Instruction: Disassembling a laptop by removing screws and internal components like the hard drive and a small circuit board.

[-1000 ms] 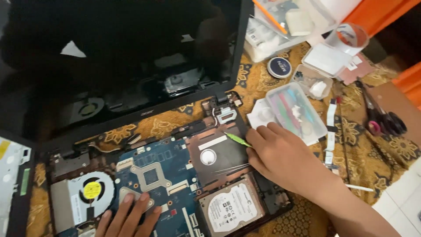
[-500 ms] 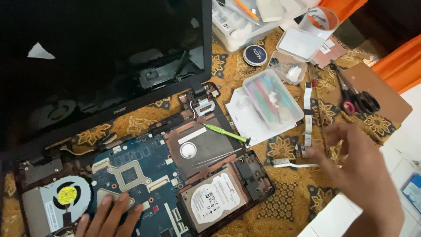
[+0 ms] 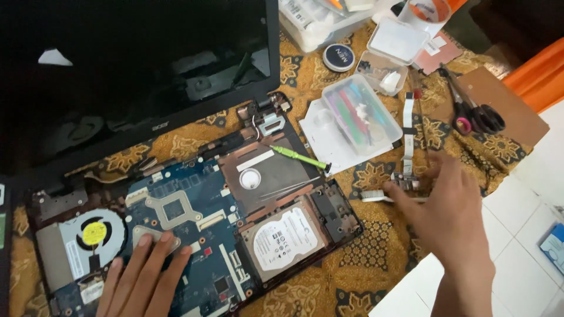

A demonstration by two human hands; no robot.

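Opened laptop (image 3: pixel 194 217) lying on the patterned cloth (image 3: pixel 376 258), its bottom cover off: blue circuit board, round cooling fan (image 3: pixel 94 233) toward the left edge, silver hard drive (image 3: pixel 286 238) near the front edge, black screen raised behind. A green-handled screwdriver (image 3: pixel 296 157) and thin tweezers (image 3: pixel 291 188) lie across the bare chassis. The left hand (image 3: pixel 144 276) lies flat on the board beside the fan, fingers spread, grasping nothing. The right hand (image 3: pixel 449 214) reaches over the cloth's right edge, fingers extended and loose, their tips at a small white brush (image 3: pixel 376 196) and a little circuit board (image 3: pixel 405 183); nothing is gripped. Scissors (image 3: pixel 476 114) and a clear parts box (image 3: pixel 358 114) lie behind.
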